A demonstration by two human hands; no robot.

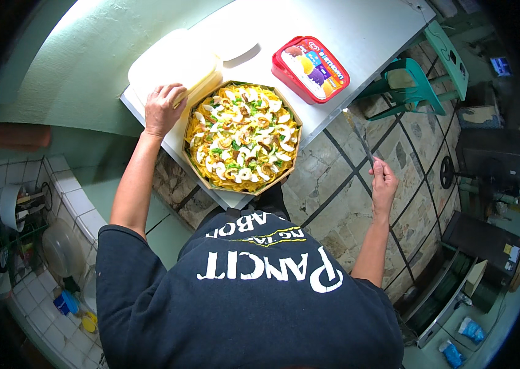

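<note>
My left hand (165,111) is curled over the near edge of a pale yellow plastic container (208,88), beside the noodle tray; its fingertips are partly hidden. An octagonal tray (297,144) with a brown rim sits at the table's near corner. It is filled with yellow noodles (241,138) topped with white curved slices, brown pieces and chopped greens. Off to the right, beyond the table's edge, my right hand (384,187) grips a long thin metal utensil (359,136) over the floor. The utensil points up and away; its exact kind is unclear.
A red ice cream tub (311,69) stands on the white table (315,18) behind the tray. A round white lid or plate (232,46) lies at the back. Right of the table is a green plastic chair (410,86). Dishes and a clear bowl (63,251) rest on the tiled counter (75,200) at left.
</note>
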